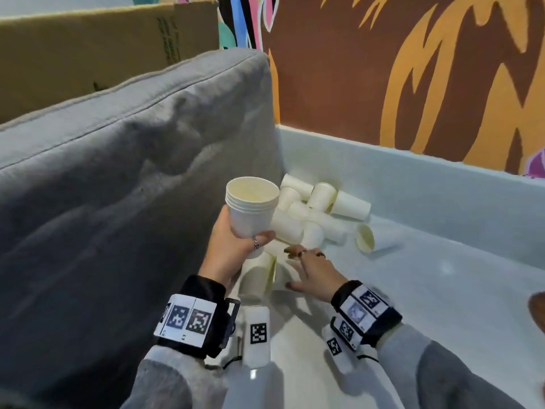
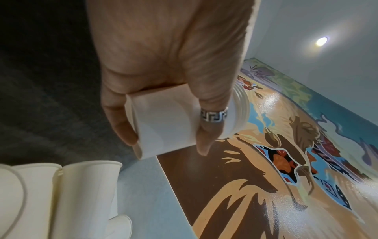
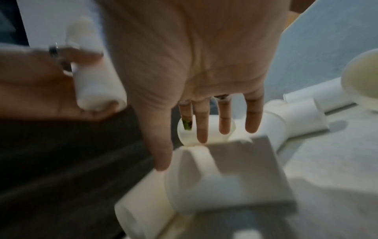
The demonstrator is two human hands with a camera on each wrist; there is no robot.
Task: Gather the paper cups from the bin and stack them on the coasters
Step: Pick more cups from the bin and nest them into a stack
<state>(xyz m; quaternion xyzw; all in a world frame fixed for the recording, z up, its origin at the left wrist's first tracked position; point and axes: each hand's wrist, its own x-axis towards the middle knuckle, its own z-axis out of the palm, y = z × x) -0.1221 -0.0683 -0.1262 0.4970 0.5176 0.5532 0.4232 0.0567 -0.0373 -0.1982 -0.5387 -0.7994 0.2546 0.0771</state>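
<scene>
My left hand (image 1: 236, 246) grips a nested stack of white paper cups (image 1: 252, 206), upright above the bin; in the left wrist view the fingers and ringed thumb wrap the stack (image 2: 163, 122). A heap of loose white cups (image 1: 318, 214) lies on its sides in the corner of the pale bin (image 1: 442, 261). My right hand (image 1: 309, 270) reaches palm down, fingers spread straight, over the nearest fallen cups (image 1: 259, 276). In the right wrist view its fingertips (image 3: 204, 134) hover at a small cup (image 3: 204, 131), holding nothing.
A grey cushion (image 1: 118, 172) rises along the bin's left side. A painted brown and orange wall (image 1: 383, 69) stands behind the bin, with a cardboard box (image 1: 88, 48) at the back left. One cup (image 1: 365, 237) lies apart to the right.
</scene>
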